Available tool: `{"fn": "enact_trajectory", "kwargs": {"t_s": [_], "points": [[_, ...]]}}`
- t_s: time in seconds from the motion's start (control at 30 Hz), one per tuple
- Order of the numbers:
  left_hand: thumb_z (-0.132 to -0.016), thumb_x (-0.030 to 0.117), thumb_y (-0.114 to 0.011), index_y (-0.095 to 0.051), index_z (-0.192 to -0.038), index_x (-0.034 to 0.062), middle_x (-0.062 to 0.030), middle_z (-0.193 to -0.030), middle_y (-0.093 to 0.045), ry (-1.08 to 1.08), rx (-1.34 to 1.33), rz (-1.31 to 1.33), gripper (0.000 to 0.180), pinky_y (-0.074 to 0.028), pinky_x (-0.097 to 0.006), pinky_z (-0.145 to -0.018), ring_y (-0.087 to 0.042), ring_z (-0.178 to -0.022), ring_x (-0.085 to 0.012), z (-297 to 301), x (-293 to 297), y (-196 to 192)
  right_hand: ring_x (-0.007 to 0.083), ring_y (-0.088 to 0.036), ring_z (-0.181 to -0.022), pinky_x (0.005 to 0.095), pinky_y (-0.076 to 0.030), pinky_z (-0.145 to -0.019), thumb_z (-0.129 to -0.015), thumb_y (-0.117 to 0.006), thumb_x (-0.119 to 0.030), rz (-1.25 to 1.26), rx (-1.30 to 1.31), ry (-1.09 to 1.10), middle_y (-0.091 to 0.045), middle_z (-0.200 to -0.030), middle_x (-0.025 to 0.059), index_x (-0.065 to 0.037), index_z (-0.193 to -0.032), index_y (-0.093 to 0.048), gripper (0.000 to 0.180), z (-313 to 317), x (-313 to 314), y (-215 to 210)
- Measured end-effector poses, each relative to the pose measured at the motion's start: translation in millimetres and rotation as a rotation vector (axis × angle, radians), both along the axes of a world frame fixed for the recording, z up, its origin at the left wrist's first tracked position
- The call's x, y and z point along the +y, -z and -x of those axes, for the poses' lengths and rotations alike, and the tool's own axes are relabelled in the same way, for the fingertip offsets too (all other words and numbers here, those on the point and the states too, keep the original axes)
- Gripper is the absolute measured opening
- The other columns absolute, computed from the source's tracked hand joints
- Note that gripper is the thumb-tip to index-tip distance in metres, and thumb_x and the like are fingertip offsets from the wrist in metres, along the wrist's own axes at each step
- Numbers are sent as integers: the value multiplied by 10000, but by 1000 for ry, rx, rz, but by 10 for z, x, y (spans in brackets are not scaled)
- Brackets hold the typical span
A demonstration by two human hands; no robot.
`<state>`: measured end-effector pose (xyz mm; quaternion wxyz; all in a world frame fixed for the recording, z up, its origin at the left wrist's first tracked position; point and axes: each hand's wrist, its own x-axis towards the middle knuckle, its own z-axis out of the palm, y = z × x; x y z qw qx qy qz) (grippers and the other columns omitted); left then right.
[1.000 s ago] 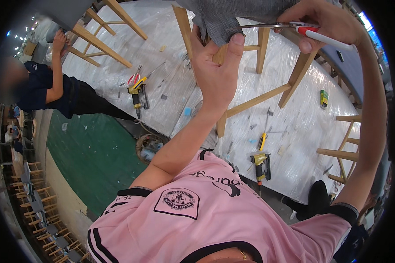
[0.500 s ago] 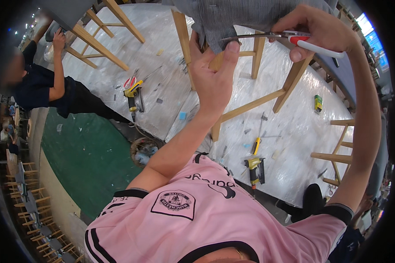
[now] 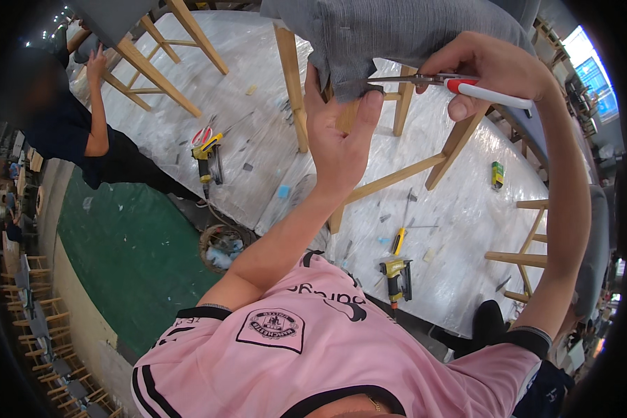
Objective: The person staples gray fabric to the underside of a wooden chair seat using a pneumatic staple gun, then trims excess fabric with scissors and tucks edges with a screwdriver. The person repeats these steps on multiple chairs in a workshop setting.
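- Head view against the frame a second ago: the co-worker [image 3: 70, 132] in dark clothes sits further up and left, the left hand's thumb has come up onto the cloth edge, and the scissors have slid left toward that thumb
- Yellow nail gun [image 3: 207, 155] lies on the plastic-covered bench [image 3: 258, 174] near the co-worker, red-handled scissors just beside it
- Left hand [image 3: 338, 136] is half open, palm toward the camera, fingers hidden behind the hanging grey fabric [image 3: 369, 42] and thumb pressed on its lower edge, pinching it
- Second yellow nail gun [image 3: 395, 268] rests lower down on the bench
- Scissors [image 3: 432, 81] with red and white handles meet the fabric edge at the thumb, blades nearly shut
- Right hand [image 3: 498, 70] is curled closed around the scissor handles
- Small green and yellow can [image 3: 497, 175] stands on the bench right of the wooden chair legs [image 3: 397, 177]; its label is too small to make out
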<state>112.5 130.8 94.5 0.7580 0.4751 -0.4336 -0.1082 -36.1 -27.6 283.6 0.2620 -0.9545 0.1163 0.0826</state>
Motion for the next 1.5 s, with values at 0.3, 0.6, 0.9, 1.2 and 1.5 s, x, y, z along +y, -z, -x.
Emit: {"fn": "enact_trajectory", "kwargs": {"t_s": [0.3,0.6,0.9,1.2,1.5], "points": [[-950,352,-745,-794,-1057,60,-328,-1635,-248,20,-29,55,314,-223,-480,-1205,-250,-1535,-425,5,39,50,141,-629,-691,275,-514,-654,-725,-867,-609,-65,-64,-18,-702,-787,42,-11,-1093,-774,708,-16,109,66],[-951,288,-743,-746,-1093,38,-276,-1616,-329,207,40,241,288,-338,-438,-1153,-383,-1484,-378,-189,83,380,78,-524,-613,253,-396,-542,-752,-878,-565,-37,34,101,-657,-733,6,-8,-1098,-763,665,86,259,-2],[-894,188,-801,-631,-1183,17,-156,-1239,-646,628,211,28,376,-536,-342,-888,-670,-983,-208,-384,-77,243,62,-461,-567,242,-347,-504,-742,-896,-562,-554,-409,597,-531,-682,-38,4,-1149,-718,720,2090,956,1421],[-840,108,-830,-542,-1195,10,-82,-1031,-643,481,-55,-20,468,-547,-304,-743,-654,-801,-153,235,51,230,66,-403,-488,247,-316,-431,-1045,-607,-388,-994,-1085,1439,-475,-672,-19,58,-1284,-592,506,2391,2768,3799],[-826,170,-872,-445,-1362,-16,-101,-1184,-610,469,-176,-50,711,-520,-314,-894,-615,-1022,-170,547,-140,-29,63,-430,-480,230,-343,-445,-1037,-633,-336,-922,-967,1465,-498,-643,-29,39,-1290,-626,452,2135,2957,3852]]}}
